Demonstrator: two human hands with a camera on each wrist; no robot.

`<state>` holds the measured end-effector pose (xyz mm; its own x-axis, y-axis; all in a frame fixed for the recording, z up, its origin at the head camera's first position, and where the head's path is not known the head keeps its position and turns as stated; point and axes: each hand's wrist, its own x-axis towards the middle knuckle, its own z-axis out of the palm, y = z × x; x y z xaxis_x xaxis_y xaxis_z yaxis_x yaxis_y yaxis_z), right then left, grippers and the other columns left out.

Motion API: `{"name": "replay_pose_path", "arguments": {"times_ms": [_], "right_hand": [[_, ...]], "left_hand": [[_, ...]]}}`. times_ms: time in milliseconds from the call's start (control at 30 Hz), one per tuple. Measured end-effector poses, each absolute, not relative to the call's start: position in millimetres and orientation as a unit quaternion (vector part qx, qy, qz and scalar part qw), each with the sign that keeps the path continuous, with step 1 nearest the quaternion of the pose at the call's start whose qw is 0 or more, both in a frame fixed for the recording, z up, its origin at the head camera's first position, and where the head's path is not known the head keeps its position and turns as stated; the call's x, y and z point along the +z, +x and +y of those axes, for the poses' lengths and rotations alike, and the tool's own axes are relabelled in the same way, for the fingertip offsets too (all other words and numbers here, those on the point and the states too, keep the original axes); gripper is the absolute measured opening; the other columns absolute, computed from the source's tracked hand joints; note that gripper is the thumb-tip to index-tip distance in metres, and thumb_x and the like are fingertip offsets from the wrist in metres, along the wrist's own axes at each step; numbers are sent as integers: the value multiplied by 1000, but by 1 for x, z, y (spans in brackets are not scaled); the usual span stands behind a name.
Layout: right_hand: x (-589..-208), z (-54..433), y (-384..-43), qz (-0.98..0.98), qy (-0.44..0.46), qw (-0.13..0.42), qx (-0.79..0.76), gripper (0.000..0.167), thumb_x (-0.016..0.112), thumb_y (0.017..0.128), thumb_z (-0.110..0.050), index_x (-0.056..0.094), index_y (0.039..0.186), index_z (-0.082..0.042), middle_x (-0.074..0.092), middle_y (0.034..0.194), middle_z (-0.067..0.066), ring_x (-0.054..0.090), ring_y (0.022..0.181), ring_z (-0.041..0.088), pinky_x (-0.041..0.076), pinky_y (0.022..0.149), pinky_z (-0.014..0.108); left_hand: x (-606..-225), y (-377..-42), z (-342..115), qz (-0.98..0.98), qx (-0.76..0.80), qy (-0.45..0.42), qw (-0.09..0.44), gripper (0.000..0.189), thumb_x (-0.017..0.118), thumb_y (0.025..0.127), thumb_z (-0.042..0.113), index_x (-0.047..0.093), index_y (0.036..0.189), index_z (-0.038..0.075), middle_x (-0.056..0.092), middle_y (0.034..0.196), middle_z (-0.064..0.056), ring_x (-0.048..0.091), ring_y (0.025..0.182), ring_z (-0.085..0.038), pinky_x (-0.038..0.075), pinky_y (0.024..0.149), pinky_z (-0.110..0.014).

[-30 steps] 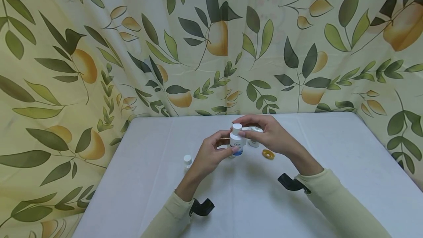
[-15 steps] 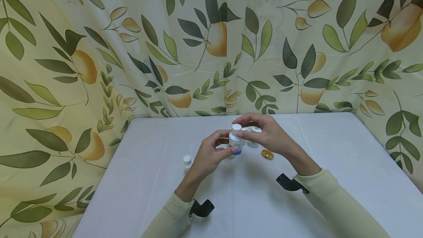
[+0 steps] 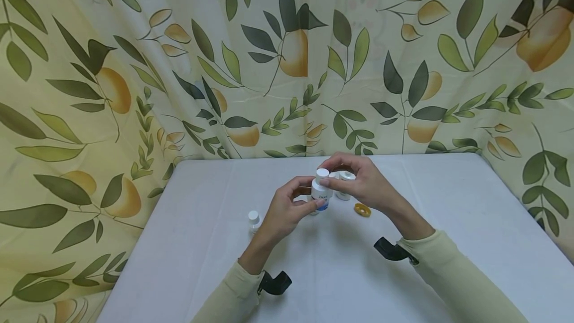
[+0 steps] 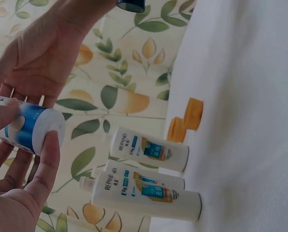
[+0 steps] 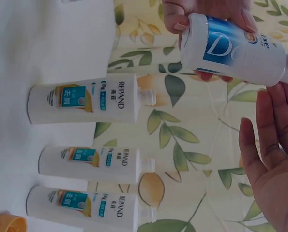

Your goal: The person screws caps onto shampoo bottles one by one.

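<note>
A white Dove bottle point(image 3: 320, 193) with a blue label band is held off the table between both hands. My left hand point(image 3: 287, 208) grips its body, thumb across the label, and in the left wrist view fingers wrap near its base. At the top end, thumb and fingers of my right hand point(image 3: 372, 183) pinch the white cap point(image 3: 322, 174). In the right wrist view the bottle point(image 5: 233, 52) shows its Dove lettering, with the cap end partly cut off at the frame edge.
Three upright white REPAND bottles point(image 5: 83, 99) with bare necks stand behind the hands. Orange caps point(image 4: 193, 114) lie close by on the white tabletop. Another small white-capped bottle point(image 3: 254, 221) stands left of my left forearm. A leaf-and-fruit patterned curtain point(image 3: 269, 64) backs the table.
Both hands keep their hold on the Dove bottle. It shifts only slightly, and the things on the table stay put.
</note>
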<state>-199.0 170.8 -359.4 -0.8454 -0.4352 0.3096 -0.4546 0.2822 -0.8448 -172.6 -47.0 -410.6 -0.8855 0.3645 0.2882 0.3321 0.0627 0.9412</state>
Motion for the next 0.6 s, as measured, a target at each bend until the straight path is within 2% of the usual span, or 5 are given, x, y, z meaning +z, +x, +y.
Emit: {"name": "replay_pose_path", "arguments": {"times_ms": [267,600], "right_hand": [[-361,168,-200,-794,279,12,539,20,76,92,-17,72,112,-17,69,111,-1,64,110,19,48,99,48],[-367,162,-199,-773,273,43,571,13,79,89,-14,73,100,-17,69,100,0,65,102,20,48,96,52]], "left_hand": [[-411,-173,-48,731,638,242,10,47,78,91,17,61,135,17,62,129,0,61,111,-22,61,86,-30],[-413,-172,-45,730,641,236,-2,45,79,90,13,64,132,15,64,126,-2,64,109,-21,61,84,-29]]}}
